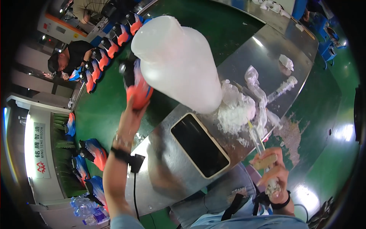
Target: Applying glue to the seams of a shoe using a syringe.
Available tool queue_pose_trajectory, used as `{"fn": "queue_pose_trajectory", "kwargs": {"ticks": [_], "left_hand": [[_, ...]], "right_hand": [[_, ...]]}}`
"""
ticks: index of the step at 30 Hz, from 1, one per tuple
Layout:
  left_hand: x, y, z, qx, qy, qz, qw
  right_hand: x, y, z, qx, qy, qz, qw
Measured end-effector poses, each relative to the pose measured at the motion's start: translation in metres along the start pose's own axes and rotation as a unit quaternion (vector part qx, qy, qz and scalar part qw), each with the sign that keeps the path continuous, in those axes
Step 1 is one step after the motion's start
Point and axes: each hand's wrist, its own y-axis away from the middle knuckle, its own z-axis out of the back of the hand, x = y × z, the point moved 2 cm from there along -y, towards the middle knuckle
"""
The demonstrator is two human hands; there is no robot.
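Gripping one orange-and-black shoe, L hand may knock the big white rounded object b/c it is v. close; R hand holds slim pale tool w/ tan block.

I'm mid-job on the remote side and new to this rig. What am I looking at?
There is no robot here, just a person's two bare hands. The picture comes from the left of two fisheye cameras worn on that person's head; it looks down, and the wide lens bends straight edges. The left hand grips an orange-and-blue shoe, slightly blurred. The right hand holds a slim tool whose exact kind is unclear. On the metal table are a smartphone, a large white plastic container and crumpled white material.
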Motion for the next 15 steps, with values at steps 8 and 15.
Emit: {"fn": "queue_pose_trajectory", "kwargs": {"ticks": [8, 15], "left_hand": [[0.059, 0.369, 0.091, -0.168, 0.119, 0.021, 0.978], [0.128, 0.524, 0.132, -0.365, 0.022, 0.061, 0.929]], "right_hand": [[-0.025, -0.014, -0.006, 0.074, 0.055, 0.088, 0.992], [-0.026, 0.003, -0.036, -0.001, 0.125, 0.095, 0.987]]}}
